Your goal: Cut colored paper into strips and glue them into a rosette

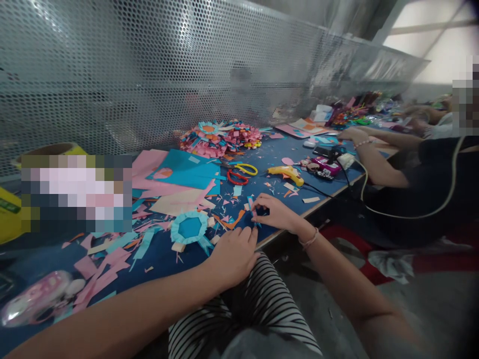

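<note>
My right hand (276,212) is closed, thumb and fingers pinching a small light-blue and pink paper strip (250,203) just above the blue table. Close below it, my left hand (232,253) rests at the table edge with fingers bent and pressed together. Its fingertips are beside a bit of blue paper, and what they hold, if anything, is hidden. Left of my hands lies a light-blue pleated paper rosette (189,227) with ribbon tails. Scissors (239,174) with red and yellow handles and a yellow glue gun (286,174) lie beyond my hands.
Coloured paper sheets (179,169) and scraps cover the table (269,144). A heap of paper rosettes (220,138) lies by the perforated metal screen (149,75). A yellow tape roll (48,149) stands left. At right, another person's hand (354,134) works near cables and a purple case (324,167).
</note>
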Tool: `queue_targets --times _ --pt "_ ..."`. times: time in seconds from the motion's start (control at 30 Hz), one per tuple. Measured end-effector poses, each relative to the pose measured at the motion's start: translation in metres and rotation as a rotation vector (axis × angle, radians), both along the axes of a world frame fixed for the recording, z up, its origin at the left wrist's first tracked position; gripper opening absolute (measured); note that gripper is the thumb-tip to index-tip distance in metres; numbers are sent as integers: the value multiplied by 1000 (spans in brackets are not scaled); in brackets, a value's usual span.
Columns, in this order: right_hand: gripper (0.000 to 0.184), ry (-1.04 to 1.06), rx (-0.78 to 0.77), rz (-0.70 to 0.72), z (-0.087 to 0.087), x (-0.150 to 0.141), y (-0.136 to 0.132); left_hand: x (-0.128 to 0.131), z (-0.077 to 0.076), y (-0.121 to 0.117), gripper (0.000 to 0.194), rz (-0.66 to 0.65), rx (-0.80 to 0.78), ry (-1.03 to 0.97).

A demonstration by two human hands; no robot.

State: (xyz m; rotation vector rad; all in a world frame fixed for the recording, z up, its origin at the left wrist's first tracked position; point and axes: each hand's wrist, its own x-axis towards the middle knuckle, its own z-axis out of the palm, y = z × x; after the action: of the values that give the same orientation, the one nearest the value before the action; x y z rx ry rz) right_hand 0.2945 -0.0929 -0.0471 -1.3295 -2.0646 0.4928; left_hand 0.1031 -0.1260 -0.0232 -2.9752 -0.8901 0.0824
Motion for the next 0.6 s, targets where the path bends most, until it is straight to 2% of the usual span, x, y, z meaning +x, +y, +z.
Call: queue_targets --times 0.23,0.37,0.47,0.6 --pt "12 23 23 10 -1 3 1 -1 -2 0 51 -17 8 -10" --pt "11 56 6 -63 -3 8 10 0 -3 0 51 -16 19 -27" --pt "14 16 18 -128 -5 10 19 0 -4 0 51 -8 22 -19" --pt "10 -82 41 -136 -8 8 29 0 -5 -1 50 -8 35 -20"
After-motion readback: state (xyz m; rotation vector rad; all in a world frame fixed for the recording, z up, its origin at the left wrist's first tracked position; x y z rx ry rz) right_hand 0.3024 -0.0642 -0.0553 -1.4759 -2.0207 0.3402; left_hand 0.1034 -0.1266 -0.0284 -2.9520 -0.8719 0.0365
